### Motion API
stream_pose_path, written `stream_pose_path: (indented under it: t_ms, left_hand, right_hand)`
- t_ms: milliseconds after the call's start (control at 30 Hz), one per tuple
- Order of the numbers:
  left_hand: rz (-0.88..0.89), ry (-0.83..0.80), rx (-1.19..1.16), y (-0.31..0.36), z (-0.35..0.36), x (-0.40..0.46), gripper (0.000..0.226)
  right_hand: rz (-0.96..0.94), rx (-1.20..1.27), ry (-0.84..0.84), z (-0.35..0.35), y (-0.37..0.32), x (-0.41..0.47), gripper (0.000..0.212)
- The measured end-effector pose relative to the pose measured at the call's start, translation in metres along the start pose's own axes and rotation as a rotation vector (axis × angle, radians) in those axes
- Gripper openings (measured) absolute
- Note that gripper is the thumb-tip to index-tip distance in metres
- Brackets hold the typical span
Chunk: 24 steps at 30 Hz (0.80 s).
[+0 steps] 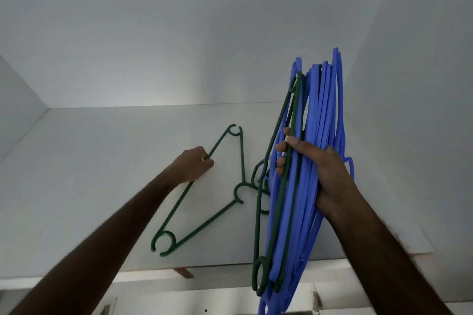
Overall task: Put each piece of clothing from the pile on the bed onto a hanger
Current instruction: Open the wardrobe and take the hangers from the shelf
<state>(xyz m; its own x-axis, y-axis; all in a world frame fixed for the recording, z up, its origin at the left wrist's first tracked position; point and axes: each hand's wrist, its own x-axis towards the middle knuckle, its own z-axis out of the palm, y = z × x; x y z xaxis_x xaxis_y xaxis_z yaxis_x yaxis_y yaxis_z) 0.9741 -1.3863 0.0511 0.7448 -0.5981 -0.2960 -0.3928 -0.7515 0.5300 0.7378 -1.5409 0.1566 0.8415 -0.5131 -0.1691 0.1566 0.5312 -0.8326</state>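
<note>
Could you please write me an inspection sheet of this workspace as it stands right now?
Surface: white shelf inside a cupboard, seen from below.
Job's things: one green hanger lies on the shelf; a bundle of blue and green hangers is held upright. No clothing or bed in view.
Clutter: nothing seen.
Grippers: left hand grips the green hanger's bar; right hand grips the bundle.
Cables: nothing seen.
Surroundings: white cupboard walls; a brown piece under the shelf edge, what it is cannot be told.
</note>
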Motion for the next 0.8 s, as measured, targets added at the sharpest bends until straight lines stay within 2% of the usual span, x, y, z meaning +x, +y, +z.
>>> stream_pose_path:
  t_ms: [100,300,400,533,700,800]
  left_hand:
    - [0.024,-0.040,-0.557,0.006,-0.012,-0.053,0.018]
    - [0.210,0.047,-1.027,0.029,-0.038,-0.173,0.030]
    - [0.247,0.154,-1.126,0.023,-0.040,-0.227,0.035]
    - [0.198,0.432,-1.136,-0.009,-0.021,-0.308,0.033]
    - [-0.008,0.801,-1.172,-0.048,0.028,-0.438,0.025]
    - [-0.146,0.973,-1.142,-0.069,0.069,-0.521,0.019]
  right_hand:
    - [0.017,-0.040,-0.044,0.012,0.011,-0.003,0.022]
    - [0.061,-0.219,-0.181,0.062,0.044,-0.025,0.027]
    - [0.107,-0.259,-0.251,0.091,0.063,-0.049,0.027]
    - [0.175,-0.317,-0.403,0.127,0.104,-0.103,0.028]
    - [0.174,-0.509,-0.617,0.144,0.174,-0.201,0.034]
    - [0.275,-0.562,-0.788,0.139,0.220,-0.272,0.043]
